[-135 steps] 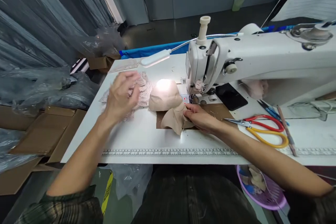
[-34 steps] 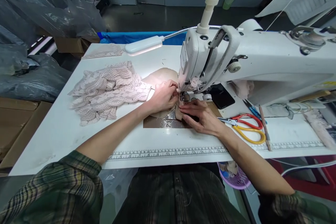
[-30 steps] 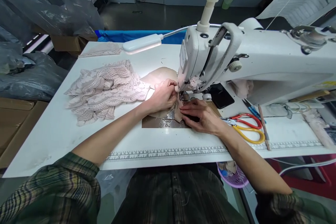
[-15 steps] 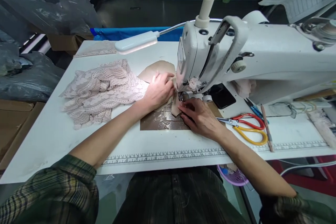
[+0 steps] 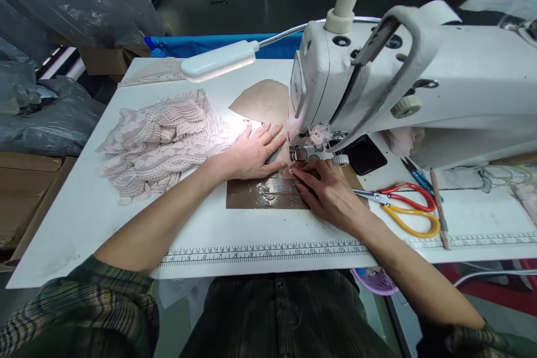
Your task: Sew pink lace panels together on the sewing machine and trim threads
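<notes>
My left hand (image 5: pixel 255 152) lies with fingers spread on a beige fabric piece (image 5: pixel 262 99), just left of the presser foot (image 5: pixel 298 154) of a white sewing machine (image 5: pixel 314 78). The fabric's curved part extends behind the hand, and a narrow part runs toward the foot. My right hand (image 5: pixel 325 187) is in front of the foot, thumb and fingers pinched together at the fabric's near edge; the fingertips partly hide what they grip. Under both hands is a brown taped plate (image 5: pixel 264 194) set on the white table (image 5: pixel 126 246).
A heap of pinkish lace (image 5: pixel 159 142) lies on the left under a lamp (image 5: pixel 220 61). Right of my right hand are scissors (image 5: pixel 409 207) with red and yellow handles, blue-handled snips (image 5: pixel 417 176), a pencil (image 5: pixel 439 210) and a black phone (image 5: pixel 366 155). A printed ruler (image 5: pixel 260 253) follows the front edge.
My left hand has flattened and its fingers have spread. The fabric's near corner, visible before in front of the foot, has gone back toward the foot. The view has shifted slightly.
</notes>
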Demonstrator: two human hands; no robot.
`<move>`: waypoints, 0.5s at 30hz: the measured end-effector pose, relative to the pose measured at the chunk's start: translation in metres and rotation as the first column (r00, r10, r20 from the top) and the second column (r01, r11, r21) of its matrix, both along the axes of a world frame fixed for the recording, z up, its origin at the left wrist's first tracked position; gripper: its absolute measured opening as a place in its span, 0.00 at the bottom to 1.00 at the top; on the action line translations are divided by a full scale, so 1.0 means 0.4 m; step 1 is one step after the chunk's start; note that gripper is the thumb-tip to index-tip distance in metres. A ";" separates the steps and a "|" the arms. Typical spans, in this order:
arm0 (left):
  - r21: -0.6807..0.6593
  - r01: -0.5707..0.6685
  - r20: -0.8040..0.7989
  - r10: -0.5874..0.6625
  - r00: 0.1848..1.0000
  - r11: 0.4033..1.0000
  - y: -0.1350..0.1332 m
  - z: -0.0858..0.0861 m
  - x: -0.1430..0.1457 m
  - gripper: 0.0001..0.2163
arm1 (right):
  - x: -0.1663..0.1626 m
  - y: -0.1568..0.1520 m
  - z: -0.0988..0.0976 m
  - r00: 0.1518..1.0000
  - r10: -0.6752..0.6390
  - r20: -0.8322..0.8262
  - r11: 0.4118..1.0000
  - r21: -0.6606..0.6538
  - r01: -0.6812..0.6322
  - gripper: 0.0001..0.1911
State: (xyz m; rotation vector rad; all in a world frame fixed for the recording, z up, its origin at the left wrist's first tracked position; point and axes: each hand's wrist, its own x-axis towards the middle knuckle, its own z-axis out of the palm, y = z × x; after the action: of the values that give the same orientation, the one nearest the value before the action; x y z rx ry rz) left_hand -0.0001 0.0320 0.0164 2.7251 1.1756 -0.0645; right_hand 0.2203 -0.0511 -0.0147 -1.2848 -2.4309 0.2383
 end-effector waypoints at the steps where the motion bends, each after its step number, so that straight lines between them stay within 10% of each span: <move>1: 0.002 0.003 0.011 -0.003 1.000 1.000 0.009 -0.004 -0.004 0.24 | -0.001 -0.001 0.001 1.000 -0.004 -0.001 1.000 0.000 0.004 0.20; 9: 0.153 -0.009 0.151 -0.014 0.988 0.988 0.051 -0.035 -0.023 0.19 | -0.002 0.002 0.005 0.999 0.006 0.032 0.999 0.045 -0.007 0.18; 15: 0.478 -0.179 0.025 0.190 0.982 0.860 -0.024 -0.007 0.035 0.15 | 0.004 0.009 0.007 0.998 0.031 0.060 0.997 0.073 -0.036 0.18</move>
State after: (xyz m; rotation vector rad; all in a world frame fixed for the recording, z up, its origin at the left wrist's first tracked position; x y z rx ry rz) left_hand 0.0140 0.0222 0.0136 3.0015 1.6445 0.2576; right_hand 0.2218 -0.0474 -0.0118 -1.2366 -2.4876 0.1192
